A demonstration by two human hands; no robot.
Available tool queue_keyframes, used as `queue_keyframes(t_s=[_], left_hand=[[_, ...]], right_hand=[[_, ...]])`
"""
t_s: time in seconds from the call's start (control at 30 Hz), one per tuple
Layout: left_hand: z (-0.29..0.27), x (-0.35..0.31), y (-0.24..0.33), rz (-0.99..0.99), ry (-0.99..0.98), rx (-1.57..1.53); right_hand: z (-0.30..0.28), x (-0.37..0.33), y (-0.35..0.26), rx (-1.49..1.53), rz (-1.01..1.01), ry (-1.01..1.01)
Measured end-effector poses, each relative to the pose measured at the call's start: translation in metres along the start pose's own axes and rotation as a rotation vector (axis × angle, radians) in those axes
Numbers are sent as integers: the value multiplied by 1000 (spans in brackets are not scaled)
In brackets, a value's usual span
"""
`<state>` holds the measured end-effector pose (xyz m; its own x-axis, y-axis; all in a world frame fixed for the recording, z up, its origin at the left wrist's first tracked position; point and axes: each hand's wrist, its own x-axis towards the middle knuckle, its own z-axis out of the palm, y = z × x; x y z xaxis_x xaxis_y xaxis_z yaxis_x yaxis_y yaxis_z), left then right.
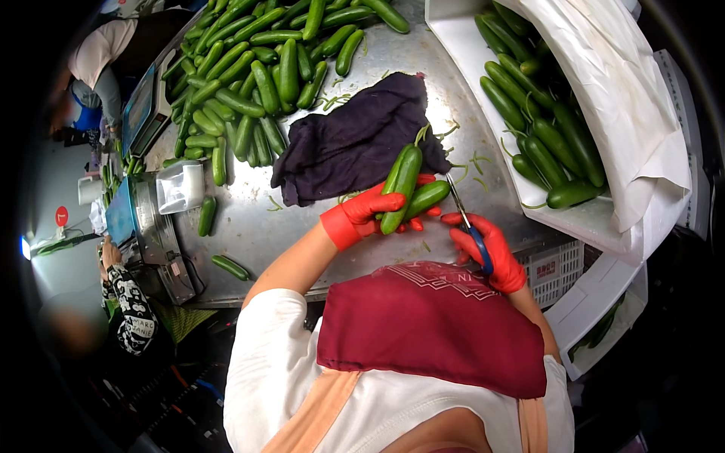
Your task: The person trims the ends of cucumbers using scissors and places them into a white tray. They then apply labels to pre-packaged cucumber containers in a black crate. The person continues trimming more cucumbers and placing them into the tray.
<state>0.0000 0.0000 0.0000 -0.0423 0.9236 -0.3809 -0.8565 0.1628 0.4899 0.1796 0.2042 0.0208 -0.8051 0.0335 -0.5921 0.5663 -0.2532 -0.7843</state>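
Note:
Small green cucumbers (405, 181), three of them showing, rest in my red-gloved left hand (365, 214), its fingers curled round them. A thin stem sticks up from the foremost one. To their right, my red-gloved right hand (500, 255) grips scissors (476, 238) by the blue handles, with the blades pointing up and away, close beside the cucumbers. Whether the blades are parted is hard to make out. Beyond my left hand a crumpled dark cloth (343, 147) lies on the metal table (393, 57), and cut stem bits are scattered round it.
A large heap of cucumbers (249, 98) covers the far left of the table. At the right stands a white box (495, 162), lined with white sheeting (634, 113) and holding several cucumbers. Scales (147, 113) line the left edge near a clear plastic bag (180, 187). Other people work at the left.

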Motion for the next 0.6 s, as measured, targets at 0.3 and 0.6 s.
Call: queue_keyframes(t_s=[0.3,0.6], left_hand=[[18,-7,4,56,259,416],[18,-6,2,-65,265,651]], right_hand=[[2,-13,-14,-3,26,29],[-2,-2,0,-259,-106,50]])
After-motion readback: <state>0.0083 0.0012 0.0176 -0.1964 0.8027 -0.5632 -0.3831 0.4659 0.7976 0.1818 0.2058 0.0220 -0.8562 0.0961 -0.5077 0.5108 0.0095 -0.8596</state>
